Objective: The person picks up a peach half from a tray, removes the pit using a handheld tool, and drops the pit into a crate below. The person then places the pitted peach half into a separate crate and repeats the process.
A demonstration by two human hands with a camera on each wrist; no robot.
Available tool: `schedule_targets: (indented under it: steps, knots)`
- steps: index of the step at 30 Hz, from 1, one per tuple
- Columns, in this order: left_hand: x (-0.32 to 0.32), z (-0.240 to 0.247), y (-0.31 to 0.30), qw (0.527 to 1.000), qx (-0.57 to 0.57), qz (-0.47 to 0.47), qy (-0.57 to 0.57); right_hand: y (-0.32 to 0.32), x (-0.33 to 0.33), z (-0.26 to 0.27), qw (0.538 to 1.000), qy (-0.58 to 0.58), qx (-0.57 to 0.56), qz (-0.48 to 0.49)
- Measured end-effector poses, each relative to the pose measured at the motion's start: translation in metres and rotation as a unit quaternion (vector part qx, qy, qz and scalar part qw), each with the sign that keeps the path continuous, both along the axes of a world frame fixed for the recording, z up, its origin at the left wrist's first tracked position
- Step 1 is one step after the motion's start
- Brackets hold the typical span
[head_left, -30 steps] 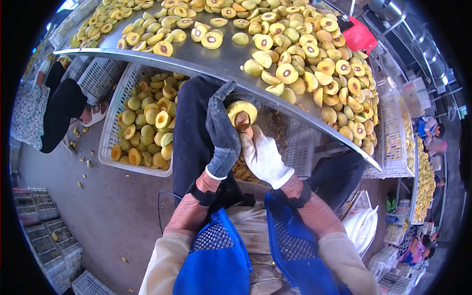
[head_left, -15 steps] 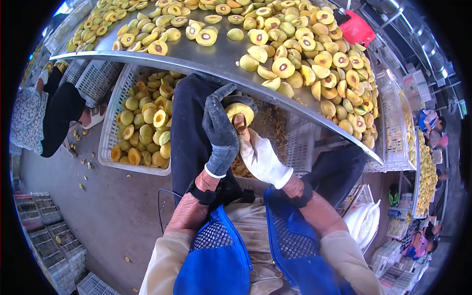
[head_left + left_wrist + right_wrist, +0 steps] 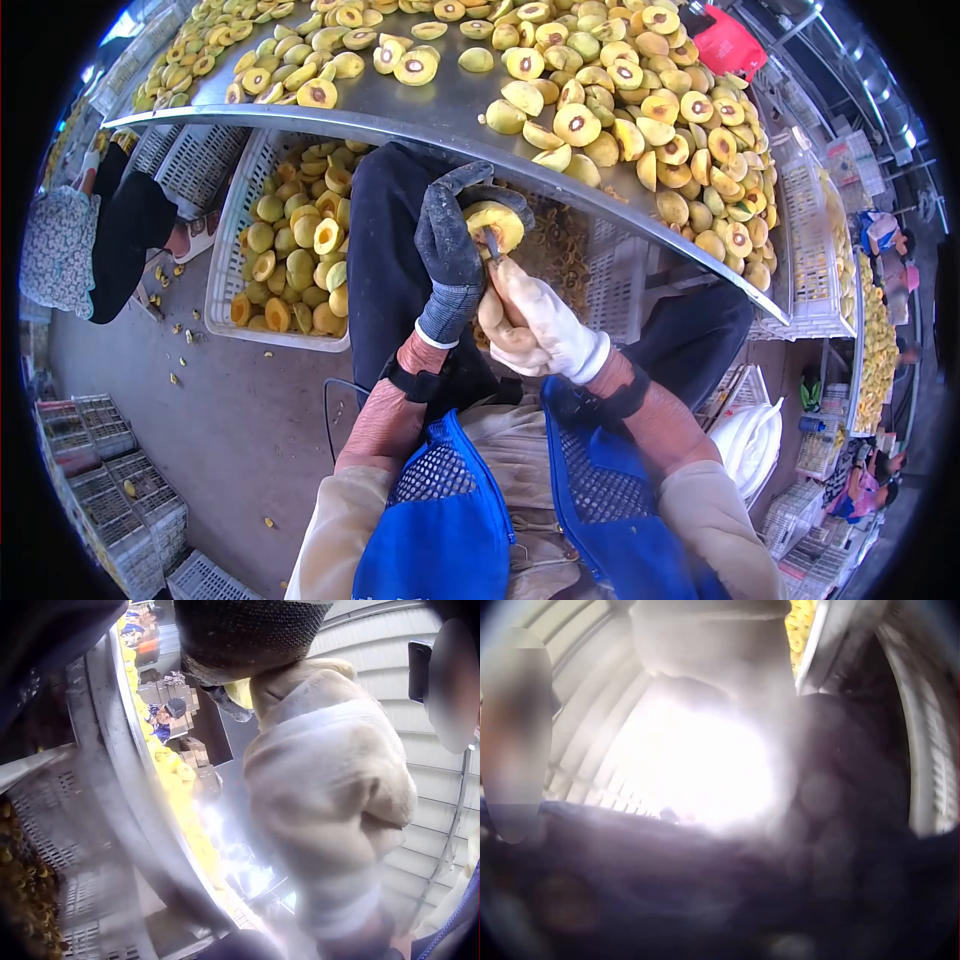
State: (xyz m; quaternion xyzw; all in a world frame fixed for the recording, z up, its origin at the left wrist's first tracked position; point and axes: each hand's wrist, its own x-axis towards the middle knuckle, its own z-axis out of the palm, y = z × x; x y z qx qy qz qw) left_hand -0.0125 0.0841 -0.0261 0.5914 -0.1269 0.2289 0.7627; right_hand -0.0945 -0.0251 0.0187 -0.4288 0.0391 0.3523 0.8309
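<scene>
My left hand point(image 3: 450, 245), in a dark grey glove, cups a yellow peach half point(image 3: 497, 226) above my lap, its cut face turned toward me. My white-gloved right hand point(image 3: 545, 325) grips a small pitting knife point(image 3: 491, 243) by its brown handle, fingers curled round it. The metal tip meets the cut flesh at the middle of the half. From the left wrist view, the right hand point(image 3: 330, 772) is large and close below the dark glove point(image 3: 247, 637), with a sliver of yellow fruit beside it. Glare and blur hide the work in the right wrist view.
A metal table point(image 3: 440, 105) heaped with peach halves point(image 3: 600, 100) curves in front of me. A white crate point(image 3: 222, 300) of hollowed halves stands at left. Pits and scraps point(image 3: 560, 250) lie below the table edge. Another person point(image 3: 65, 245) sits at far left; stacked crates point(image 3: 130, 500) stand behind.
The right hand has shifted slightly back and its fingers now curl lower round the handle, with the metal tip showing. The left hand still holds the half, its cut face more tilted than before.
</scene>
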Motion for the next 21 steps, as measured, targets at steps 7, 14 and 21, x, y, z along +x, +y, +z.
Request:
schedule_targets:
  steps: [7, 14, 21]
  knots:
    - [0.021, -0.015, 0.016, 0.964, 0.228, -0.048, -0.132, -0.01, 0.003, 0.003, 0.996, 0.0, -0.081, -0.029]
    - [0.015, -0.029, 0.008, 0.981, -0.006, -0.191, 0.036, -0.01, -0.003, 0.003, 0.975, -0.051, -0.214, -0.01]
    - [0.011, -0.041, -0.011, 0.988, -0.038, -0.086, 0.124, -0.001, -0.015, 0.004, 0.995, 0.0, -0.087, -0.045]
